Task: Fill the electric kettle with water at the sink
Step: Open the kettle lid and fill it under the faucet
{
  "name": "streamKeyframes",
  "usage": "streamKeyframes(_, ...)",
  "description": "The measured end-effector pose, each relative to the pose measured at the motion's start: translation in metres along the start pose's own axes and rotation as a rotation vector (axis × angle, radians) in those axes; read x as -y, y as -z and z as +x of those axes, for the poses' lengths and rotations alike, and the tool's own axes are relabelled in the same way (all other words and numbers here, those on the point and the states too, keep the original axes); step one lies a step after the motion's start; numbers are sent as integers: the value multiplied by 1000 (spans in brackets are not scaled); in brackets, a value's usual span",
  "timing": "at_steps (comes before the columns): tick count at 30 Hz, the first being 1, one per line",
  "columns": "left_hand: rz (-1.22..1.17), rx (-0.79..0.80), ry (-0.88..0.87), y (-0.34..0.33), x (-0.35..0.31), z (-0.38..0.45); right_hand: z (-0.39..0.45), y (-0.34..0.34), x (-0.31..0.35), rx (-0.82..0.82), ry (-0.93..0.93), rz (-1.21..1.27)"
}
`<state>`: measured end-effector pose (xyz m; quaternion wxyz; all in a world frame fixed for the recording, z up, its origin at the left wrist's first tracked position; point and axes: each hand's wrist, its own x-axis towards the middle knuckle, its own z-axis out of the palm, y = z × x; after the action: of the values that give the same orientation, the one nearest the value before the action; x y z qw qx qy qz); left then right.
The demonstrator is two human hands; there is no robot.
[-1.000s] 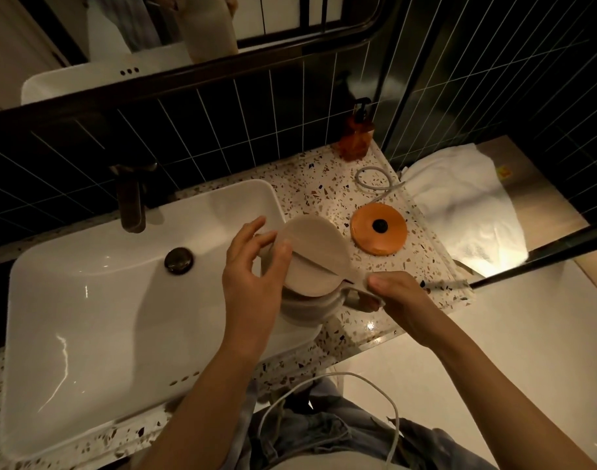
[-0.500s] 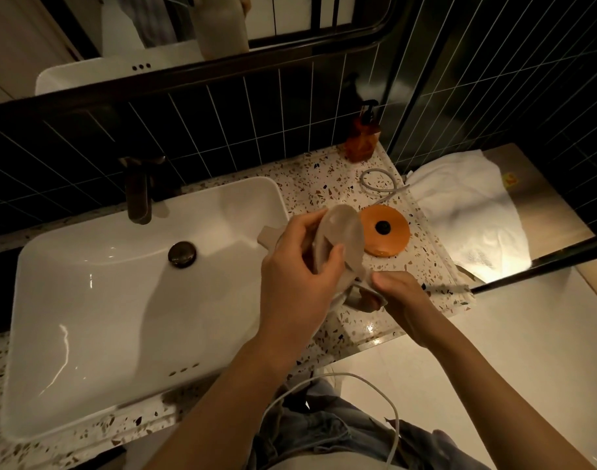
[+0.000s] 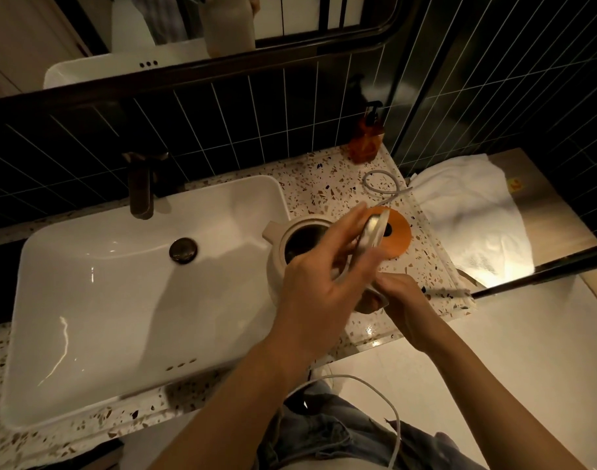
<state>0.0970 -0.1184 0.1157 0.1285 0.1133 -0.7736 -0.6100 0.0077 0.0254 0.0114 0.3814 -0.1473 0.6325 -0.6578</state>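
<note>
A cream electric kettle stands at the right rim of the white sink, its spout toward the basin and its dark inside showing. My left hand holds the kettle's lid, tilted up on edge above the opening. My right hand grips the kettle's handle at the counter's front edge; the handle is mostly hidden. The dark faucet stands behind the basin, with no water running. The drain plug sits in the basin.
The orange kettle base lies on the terrazzo counter right of the kettle, its grey cord looped behind. An amber soap bottle stands at the back corner. A white towel lies further right. A white cable hangs near my waist.
My left hand has swung the lid from flat on the kettle to upright, exposing the opening. My right hand has stayed on the handle.
</note>
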Motion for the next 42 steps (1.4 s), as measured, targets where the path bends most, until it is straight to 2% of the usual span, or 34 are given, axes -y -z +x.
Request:
streamKeyframes(2,-88,-93,62,9,7,3,0,1,1,11,11,-38)
streamKeyframes(6,178,-411,190,29,37,10,2,1,7,32,16,-109)
streamKeyframes(8,155,-473,324,38,52,14,3,2,10,41,0,-132)
streamKeyframes(10,10,-459,480,42,64,17,3,5,14,53,-38,-140)
streamKeyframes(12,-182,-376,583,45,74,17,1,8,16,70,-72,-142)
streamKeyframes(14,-350,-313,578,47,81,14,-1,8,18,71,-90,-157)
streamKeyframes(16,-455,-314,538,48,82,13,-1,6,20,72,-95,-165)
streamKeyframes(23,-604,-395,515,68,84,4,4,-26,30,86,-35,-144)
streamKeyframes(33,-597,-453,517,173,98,-14,52,-120,31,46,23,-95)
streamKeyframes(39,-517,-393,608,255,138,-25,98,-195,6,-20,-117,-24)
streamKeyframes(42,-523,-380,657,264,154,-23,110,-205,-4,-6,-166,-33)
